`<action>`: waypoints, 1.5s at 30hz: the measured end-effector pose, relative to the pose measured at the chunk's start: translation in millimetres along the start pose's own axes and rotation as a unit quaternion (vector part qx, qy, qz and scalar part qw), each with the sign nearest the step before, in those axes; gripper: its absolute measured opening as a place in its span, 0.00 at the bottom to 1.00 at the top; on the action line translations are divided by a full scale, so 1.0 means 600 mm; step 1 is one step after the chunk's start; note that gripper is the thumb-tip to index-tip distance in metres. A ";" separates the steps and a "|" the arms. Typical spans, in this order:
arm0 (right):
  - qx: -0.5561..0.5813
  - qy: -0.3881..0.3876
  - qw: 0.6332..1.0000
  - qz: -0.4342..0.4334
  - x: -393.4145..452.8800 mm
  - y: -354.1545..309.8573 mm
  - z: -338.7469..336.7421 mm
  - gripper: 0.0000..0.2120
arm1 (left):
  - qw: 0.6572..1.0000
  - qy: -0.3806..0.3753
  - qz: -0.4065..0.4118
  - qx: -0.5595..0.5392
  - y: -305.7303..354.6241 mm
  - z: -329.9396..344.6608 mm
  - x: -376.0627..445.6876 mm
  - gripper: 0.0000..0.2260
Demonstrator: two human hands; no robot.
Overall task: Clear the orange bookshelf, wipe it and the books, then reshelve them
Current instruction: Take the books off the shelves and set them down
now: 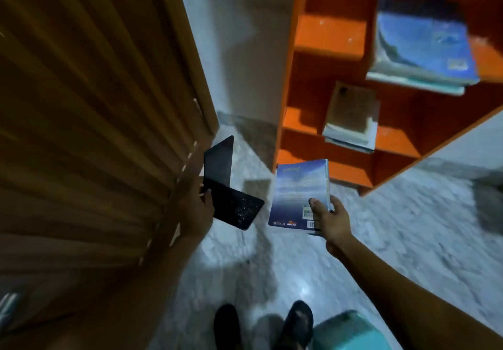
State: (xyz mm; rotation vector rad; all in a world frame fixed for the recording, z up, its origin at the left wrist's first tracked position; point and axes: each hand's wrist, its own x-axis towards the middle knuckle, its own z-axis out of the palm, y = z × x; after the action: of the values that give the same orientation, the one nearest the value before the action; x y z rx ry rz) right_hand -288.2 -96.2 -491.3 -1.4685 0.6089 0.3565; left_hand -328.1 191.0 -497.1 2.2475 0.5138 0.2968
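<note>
The orange bookshelf (329, 34) stands ahead on the right. A stack of books with a blue cover on top (419, 47) lies on its upper shelf. A smaller stack with a brown cover on top (351, 121) lies on the shelf below. My right hand (330, 220) holds a blue book (296, 191) by its lower right corner, back cover up, in front of the shelf's bottom. My left hand (200, 208) grips a black L-shaped bookend (228, 183) beside the door.
A brown wooden door (89, 121) fills the left side. The floor is pale marbled tile (408, 230). My two feet in dark sandals (296, 322) stand at the bottom, next to a teal container (348, 333). A pale wall (239, 44) lies between door and shelf.
</note>
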 end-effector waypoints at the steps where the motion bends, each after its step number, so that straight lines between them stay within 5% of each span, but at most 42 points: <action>1: -0.008 0.000 1.000 0.010 0.025 0.038 0.002 0.15 | 1.000 0.002 -0.013 0.013 -0.027 0.031 -0.004 0.15; 14: -0.009 0.053 0.995 0.088 0.360 0.505 0.003 0.12 | 0.997 -0.028 -0.066 0.004 -0.459 0.482 -0.012 0.09; 25: 0.049 0.082 0.991 0.091 0.519 0.748 0.003 0.13 | 0.999 -0.008 0.003 -0.049 -0.636 0.674 0.032 0.10; 30: -0.072 0.137 0.980 0.122 0.554 0.781 -0.006 0.13 | 0.997 -0.014 0.012 -0.069 -0.665 0.686 0.031 0.08; 37: -0.144 0.077 0.968 0.191 0.549 0.742 -0.009 0.04 | 0.996 -0.066 -0.014 -0.062 -0.641 0.627 0.022 0.13; 42: -0.219 0.095 0.962 0.129 0.522 0.636 -0.005 0.07 | 0.986 -0.124 0.031 -0.111 -0.610 0.539 0.023 0.22; 45: -0.255 0.090 0.962 0.036 0.499 0.539 -0.001 0.18 | 0.983 -0.135 0.073 -0.105 -0.552 0.480 0.055 0.22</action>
State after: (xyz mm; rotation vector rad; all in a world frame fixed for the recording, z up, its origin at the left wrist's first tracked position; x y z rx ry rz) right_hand -234.2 -109.5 -928.7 -1.9927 0.7525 0.4633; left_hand -280.8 215.9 -933.7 2.0799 0.1650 0.1113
